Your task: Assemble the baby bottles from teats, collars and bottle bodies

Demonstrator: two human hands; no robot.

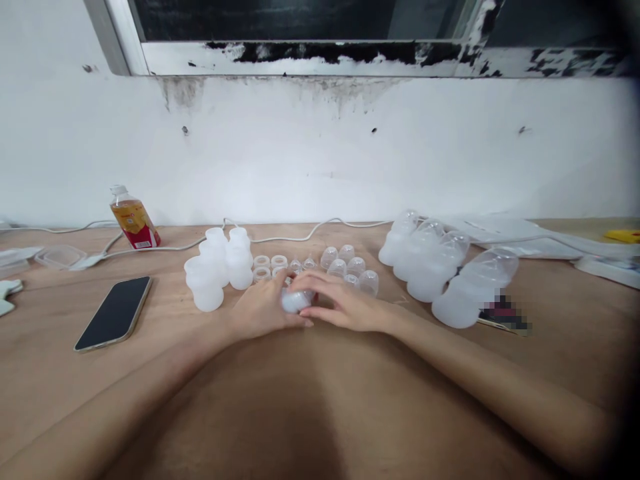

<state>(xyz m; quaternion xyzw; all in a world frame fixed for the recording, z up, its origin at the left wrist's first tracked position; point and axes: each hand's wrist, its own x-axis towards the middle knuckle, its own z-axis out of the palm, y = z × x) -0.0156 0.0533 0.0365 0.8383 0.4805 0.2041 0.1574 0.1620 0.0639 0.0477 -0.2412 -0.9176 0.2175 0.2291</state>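
Both my hands meet at the middle of the wooden table (320,400). My left hand (263,310) and my right hand (345,303) are closed together around a small translucent white bottle part (295,301). Just behind them lie several white rings (270,263), clear teats (303,265) and clear domed caps (350,263). A group of empty white bottle bodies (220,267) stands to the left of my left hand. Several assembled bottles (445,270) with clear caps lie on their sides to the right.
A black phone (115,313) lies face up at the left. A drink bottle with a red label (134,219) leans near the wall, beside a white cable (295,237). Clear plastic bags (525,237) lie at the back right, a clear lid (60,255) at the far left.
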